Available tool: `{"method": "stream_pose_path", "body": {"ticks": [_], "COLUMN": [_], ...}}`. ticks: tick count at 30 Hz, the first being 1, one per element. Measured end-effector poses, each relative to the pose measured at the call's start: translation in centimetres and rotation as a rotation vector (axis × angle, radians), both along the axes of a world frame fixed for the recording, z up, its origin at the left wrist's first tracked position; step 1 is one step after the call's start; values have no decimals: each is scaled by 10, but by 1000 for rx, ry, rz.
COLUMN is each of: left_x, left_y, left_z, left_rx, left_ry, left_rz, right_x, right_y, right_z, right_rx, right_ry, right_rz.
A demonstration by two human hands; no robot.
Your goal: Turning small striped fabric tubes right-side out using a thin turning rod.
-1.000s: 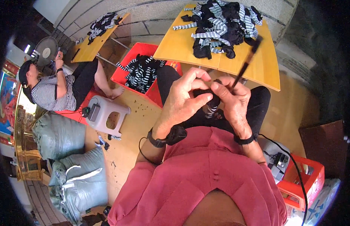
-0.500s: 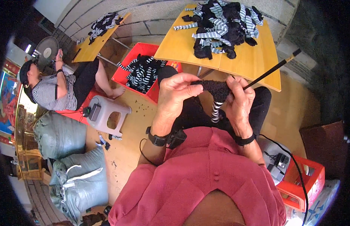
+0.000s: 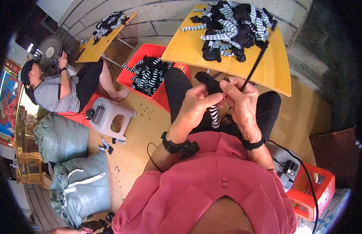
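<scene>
In front of my chest, my left hand (image 3: pixel 197 104) pinches a black fuzzy knitted piece (image 3: pixel 208 81) between thumb and fingers. A black-and-white striped knitted tube (image 3: pixel 214 117) hangs from it below the fingers. My right hand (image 3: pixel 243 102) is closed close beside the left, its fingertips at the right side of the knitted piece. From the right hand a thin black rod (image 3: pixel 254 68) slants up and right, its far end over the table. My fingers hide where rod and knit meet.
Black and striped knitted pieces cover much of a yellow table (image 3: pixel 181 45) ahead. A red crate (image 3: pixel 162 98) holds several more. At left, a seated person (image 3: pixel 56 91), a grey stool (image 3: pixel 110 117) and stuffed sacks (image 3: pixel 87 187). Right: a red plastic stool (image 3: pixel 313 191) and a black cable (image 3: pixel 306 171).
Both hands have drawn closer together, the left moving right and down. The stretched knitted piece is now bunched. The rod has tilted more upright. Another person's hand appears at the lower left edge.
</scene>
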State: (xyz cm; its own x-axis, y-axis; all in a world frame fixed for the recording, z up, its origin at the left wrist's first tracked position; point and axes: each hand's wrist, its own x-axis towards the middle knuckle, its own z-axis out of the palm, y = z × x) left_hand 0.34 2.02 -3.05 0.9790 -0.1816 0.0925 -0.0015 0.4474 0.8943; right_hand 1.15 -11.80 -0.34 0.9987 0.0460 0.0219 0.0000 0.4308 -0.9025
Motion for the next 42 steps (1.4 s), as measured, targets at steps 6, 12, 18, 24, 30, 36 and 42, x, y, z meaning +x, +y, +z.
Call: {"method": "stream_pose_path", "body": {"ticks": [6, 12, 18, 24, 30, 36, 42], "left_x": [0, 8, 26, 38, 38, 31, 12], "left_y": [7, 23, 53, 70, 66, 46, 11], "left_z": [3, 16, 33, 39, 39, 39, 33], "left_rx": [-103, -200, -483, -704, -735, -667, -583], "left_ry": [145, 50, -21, -65, -73, -111, -74], "left_rz": [-14, 179, 297, 294, 275, 217, 80], "right_x": [0, -34, -73, -89, -91, -84, -75], "right_y": [-8, -34, -54, -61, -60, -54, -43], "right_z": [1, -28, -45, -52, -56, -55, -46], "right_rx": [-83, -334, -506, -545, -552, -562, -480], "right_ry": [-22, -1, 81, 22, -36, -38, -56], "right_rz": [-65, -10, 59, 49, 38, 28, 48]}}
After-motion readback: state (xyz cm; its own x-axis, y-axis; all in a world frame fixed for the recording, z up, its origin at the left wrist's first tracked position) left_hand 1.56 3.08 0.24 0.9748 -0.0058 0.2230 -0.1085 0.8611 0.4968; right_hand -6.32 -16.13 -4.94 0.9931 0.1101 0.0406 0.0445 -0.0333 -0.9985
